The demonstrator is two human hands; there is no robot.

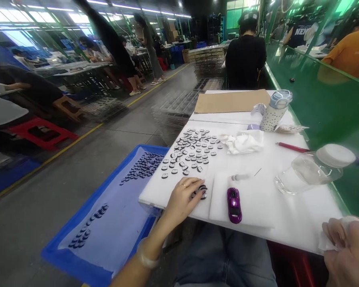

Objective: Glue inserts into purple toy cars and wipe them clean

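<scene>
The white table (173,191) reaches away in front of both hands, and the blue tray (86,199) sits lower, out to the left of the left hand (182,199), with dark parts in rows on its liner. The left hand is partly open, fingers bent and spread over a few small pieces (204,196); whether it pinches one I cannot tell. A light touch from the fingertips would suit here, enough to steady a piece without skidding it into its neighbours. The right hand (347,243) is closed around a white cloth (326,243) at the table's near right edge; keeping that cloth bunched would stop a loose corner dragging over things. The clear jar (308,173), white-lidded, stands beyond the right hand.

Between the hands, nearer the left, the toy car (234,205) rests on a foam pad (257,207), glossy purple with dark windows, its length pointing away from the person. Smallest are the pieces: curved, dark-edged, with pale, silvery faces. More like them are scattered beyond the left hand, some overlapping, so lifting one straight up would disturb the others least.
</scene>
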